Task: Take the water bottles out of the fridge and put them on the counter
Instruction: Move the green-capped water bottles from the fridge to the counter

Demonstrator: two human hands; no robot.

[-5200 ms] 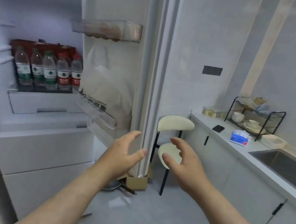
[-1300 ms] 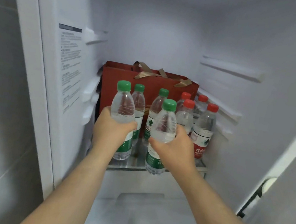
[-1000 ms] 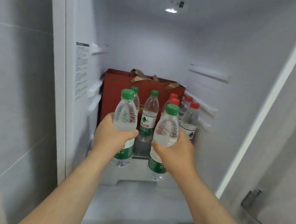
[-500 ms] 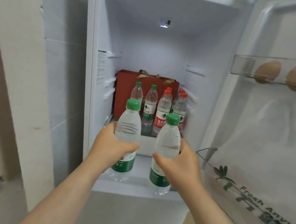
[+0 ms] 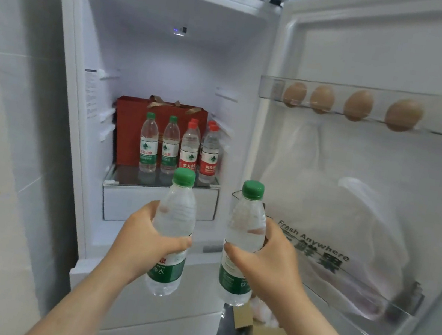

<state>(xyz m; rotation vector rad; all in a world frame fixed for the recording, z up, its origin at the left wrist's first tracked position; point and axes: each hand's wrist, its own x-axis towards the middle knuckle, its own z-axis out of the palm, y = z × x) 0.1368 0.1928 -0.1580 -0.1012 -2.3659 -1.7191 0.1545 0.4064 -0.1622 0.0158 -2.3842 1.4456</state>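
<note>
Both bottles have come clear of the fridge [image 5: 157, 66], lower centre of the frame: your left hand [image 5: 142, 241] curls around the left bottle [image 5: 175, 218], your right hand [image 5: 268, 263] around the right bottle [image 5: 246, 222]. You are in the carrying step; next you should turn toward the counter, not in view.

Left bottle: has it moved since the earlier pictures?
Yes. The left bottle came forward off the shelf where it stood, out toward the camera.

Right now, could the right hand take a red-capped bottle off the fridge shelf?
Probably not yet. The right hand grips a green-capped bottle, so it has no free grip. The way itself looks free: the door stands open and the red-capped bottles stand on the shelf with nothing before them.
</note>
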